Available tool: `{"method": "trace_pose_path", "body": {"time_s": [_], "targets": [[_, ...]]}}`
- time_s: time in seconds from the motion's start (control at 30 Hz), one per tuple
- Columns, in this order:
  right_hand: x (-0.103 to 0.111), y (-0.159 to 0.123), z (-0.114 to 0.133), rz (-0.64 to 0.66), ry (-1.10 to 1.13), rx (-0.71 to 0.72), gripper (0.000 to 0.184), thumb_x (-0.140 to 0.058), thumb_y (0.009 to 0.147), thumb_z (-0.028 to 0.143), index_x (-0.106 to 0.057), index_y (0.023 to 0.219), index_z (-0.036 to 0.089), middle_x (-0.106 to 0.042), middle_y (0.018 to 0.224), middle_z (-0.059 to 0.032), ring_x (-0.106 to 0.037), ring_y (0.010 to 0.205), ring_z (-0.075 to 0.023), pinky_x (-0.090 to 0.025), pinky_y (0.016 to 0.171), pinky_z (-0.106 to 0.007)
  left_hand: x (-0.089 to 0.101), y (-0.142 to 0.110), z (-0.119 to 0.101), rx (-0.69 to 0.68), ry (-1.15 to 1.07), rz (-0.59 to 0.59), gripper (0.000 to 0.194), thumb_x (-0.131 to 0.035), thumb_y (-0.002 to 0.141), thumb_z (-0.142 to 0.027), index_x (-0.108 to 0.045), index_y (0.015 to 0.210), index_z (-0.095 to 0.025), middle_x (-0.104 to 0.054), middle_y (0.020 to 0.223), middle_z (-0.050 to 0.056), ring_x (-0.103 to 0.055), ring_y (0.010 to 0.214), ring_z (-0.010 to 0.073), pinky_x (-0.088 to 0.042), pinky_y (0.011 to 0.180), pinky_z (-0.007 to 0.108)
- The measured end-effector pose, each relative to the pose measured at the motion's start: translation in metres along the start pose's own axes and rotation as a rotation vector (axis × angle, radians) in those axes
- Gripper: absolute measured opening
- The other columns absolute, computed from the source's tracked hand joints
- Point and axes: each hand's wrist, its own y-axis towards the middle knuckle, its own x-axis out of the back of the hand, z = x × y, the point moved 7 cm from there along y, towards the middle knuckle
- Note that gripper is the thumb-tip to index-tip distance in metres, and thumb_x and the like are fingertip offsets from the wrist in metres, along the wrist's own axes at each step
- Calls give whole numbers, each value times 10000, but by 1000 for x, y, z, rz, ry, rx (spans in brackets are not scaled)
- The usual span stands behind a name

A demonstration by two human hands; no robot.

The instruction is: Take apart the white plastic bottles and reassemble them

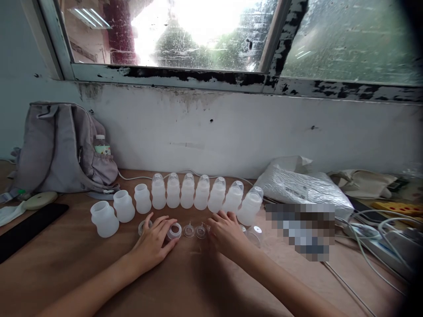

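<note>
My left hand (153, 237) rests on the table, with thumb and forefinger closed round a translucent bottle collar ring (174, 231). Another collar ring (144, 226) lies partly under its other fingers. Two clear bottle nipples (194, 231) sit between my hands. My right hand (228, 231) is curled palm down just right of them; what its fingertips hold is hidden. Beyond it stands a clear dome cap (254, 235), with another partly covered by the hand. Behind my hands curves a row of frosted baby bottles (187, 191), several capped; three open bottles (105, 220) stand at the left end.
A grey backpack (62, 145) and a black flat object (31, 229) are at the left. On the right lie a silvery plastic package (304, 185), a blurred-out item (304, 231), white cables (360, 237) and a power strip (373, 240). A wall (231, 132) bounds the table.
</note>
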Motion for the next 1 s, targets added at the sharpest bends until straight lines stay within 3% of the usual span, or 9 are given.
{"method": "trace_pose_path", "body": {"time_s": [0.43,0.77,1.0], "targets": [[2,0,11,-63,124,61,126,-473,814,194,-569,895,207,-609,837,-31,-487,866,-193,-250,798,-357,9,-2,-4,11,113,-116,341,-436,808,-303,-461,1141,-234,-557,1141,59,-468,1069,232,-206,971,489],[-2,1,2,-44,181,28,72,-484,805,219,-539,828,178,-637,759,-35,-525,863,-203,-247,831,-376,6,-1,-2,6,124,-82,303,-414,829,-328,-483,1112,-245,-561,1127,55,-455,1074,231,-201,970,501],[13,-2,5,-123,233,44,138,-500,792,196,-522,929,204,-623,866,-33,-500,895,-203,-251,846,-372,12,-2,-7,-17,114,-146,257,-430,823,-275,-497,1066,-224,-586,1077,46,-476,1051,218,-214,976,471]]}}
